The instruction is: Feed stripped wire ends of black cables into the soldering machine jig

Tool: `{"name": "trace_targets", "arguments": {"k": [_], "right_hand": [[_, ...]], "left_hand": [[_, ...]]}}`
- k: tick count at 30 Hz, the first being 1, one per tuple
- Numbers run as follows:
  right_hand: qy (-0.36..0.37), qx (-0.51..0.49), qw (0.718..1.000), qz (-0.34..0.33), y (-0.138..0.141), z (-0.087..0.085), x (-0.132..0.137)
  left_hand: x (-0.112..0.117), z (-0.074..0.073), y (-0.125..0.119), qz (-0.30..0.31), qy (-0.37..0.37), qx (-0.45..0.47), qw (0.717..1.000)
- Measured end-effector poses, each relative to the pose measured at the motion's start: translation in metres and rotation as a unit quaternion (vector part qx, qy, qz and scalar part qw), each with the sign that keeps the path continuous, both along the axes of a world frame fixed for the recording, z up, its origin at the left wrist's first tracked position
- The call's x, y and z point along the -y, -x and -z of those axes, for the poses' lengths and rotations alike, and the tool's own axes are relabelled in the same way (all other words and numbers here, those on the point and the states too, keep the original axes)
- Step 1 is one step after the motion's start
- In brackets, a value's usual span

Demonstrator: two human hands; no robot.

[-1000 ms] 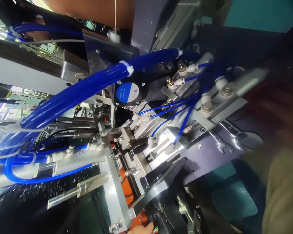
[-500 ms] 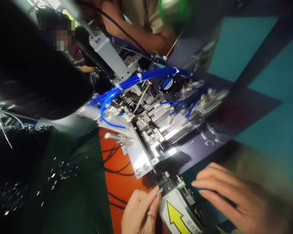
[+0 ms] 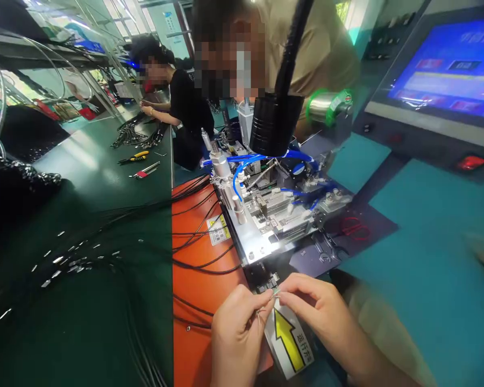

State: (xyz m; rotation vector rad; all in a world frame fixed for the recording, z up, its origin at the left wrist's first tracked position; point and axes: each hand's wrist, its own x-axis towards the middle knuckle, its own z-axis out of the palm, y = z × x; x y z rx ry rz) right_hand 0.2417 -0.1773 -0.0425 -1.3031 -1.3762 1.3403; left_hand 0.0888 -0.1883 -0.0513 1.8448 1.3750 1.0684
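**Fine wire ends (image 3: 275, 293) pinched up close, just off the aluminium fixture plate (image 3: 246, 236)**

Nearest the camera, the left hand (image 3: 237, 338) and right hand (image 3: 322, 317) come together just beyond the fixture plate's near end. Neither is open: both are curled inward, with thumb and fingertips closed in a small pinch on the wires. The wires are too thin to tell exactly how each hand grips them. Bringing both hands in this close looks like a way to steady something so fine.

Under the wrists lies a white tag with a yellow arrow (image 3: 288, 341), pointing toward the plate. To the left of the plate, an orange mat (image 3: 197, 322) carries loose black cables (image 3: 197, 263), apparently spread there to keep them apart. To its right, wrenches (image 3: 326, 247) lie within easy reach on a dark mat (image 3: 357, 228).

On the plate itself, blue pneumatic tubing (image 3: 242, 172) runs to the cylinders. Past its far end, a person in a tan shirt (image 3: 314, 59) leans in, and a co-worker in black (image 3: 189, 107) works at the green bench (image 3: 84, 301). A bright touchscreen (image 3: 447, 67) glows to the right — the plate's far side.
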Motion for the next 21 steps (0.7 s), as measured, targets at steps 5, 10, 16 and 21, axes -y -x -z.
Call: {"name": "trace_targets", "arguments": {"k": [5, 10, 16, 21], "right_hand": [[-0.01, 0.014, 1.0, -0.019, 0.0, 0.002, -0.001], [-0.124, 0.112, 0.985, -0.036, 0.001, 0.011, 0.005], [-0.078, 0.12, 0.989, -0.045, 0.0, 0.007, -0.004], [-0.078, 0.097, 0.991, -0.042, 0.002, 0.005, -0.009]], "left_hand": [[-0.001, -0.002, -0.002, -0.012, 0.06, 0.023, 0.998], [-0.004, -0.007, -0.004, -0.023, 0.127, 0.016, 0.992], [-0.006, -0.008, -0.006, -0.004, 0.143, -0.001, 0.99], [-0.007, -0.009, -0.007, -0.002, 0.147, -0.018, 0.989]]}}
